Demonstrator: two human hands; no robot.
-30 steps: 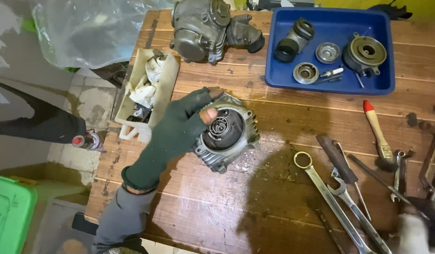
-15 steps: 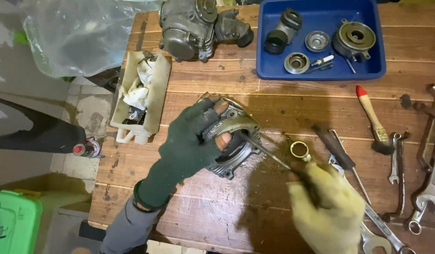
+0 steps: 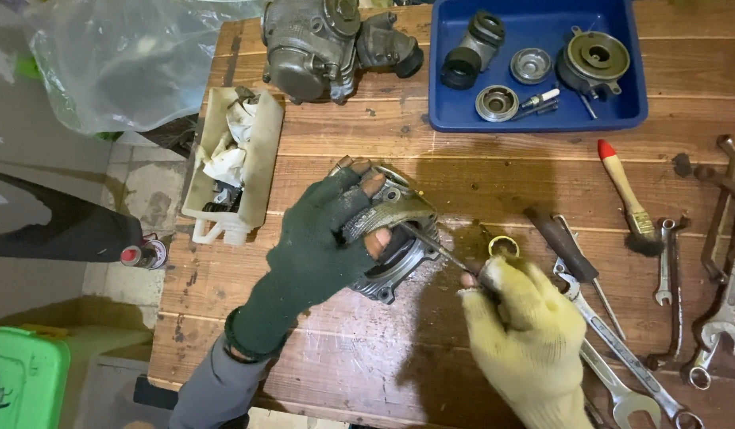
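Note:
My left hand (image 3: 320, 246), in a dark green fingerless glove, grips a round grey metal engine part (image 3: 399, 250) tilted on the wooden table (image 3: 343, 365). My right hand (image 3: 526, 334), in a yellow glove, holds a thin metal tool (image 3: 431, 245) whose tip reaches into the part, near my left fingertips. A brass-coloured ring (image 3: 502, 245) lies on the table just beyond my right hand.
A blue tray (image 3: 621, 111) with several metal parts sits at the back right. A large grey engine casting (image 3: 327, 44) stands at the back. A white box of rags (image 3: 232, 163) lies left. Wrenches (image 3: 621, 349), a screwdriver (image 3: 566, 250) and a brush (image 3: 625, 195) lie right.
My right hand has come in from the lower right with the thin tool and put its tip into the part. My left hand keeps its grip, the part now tilted more.

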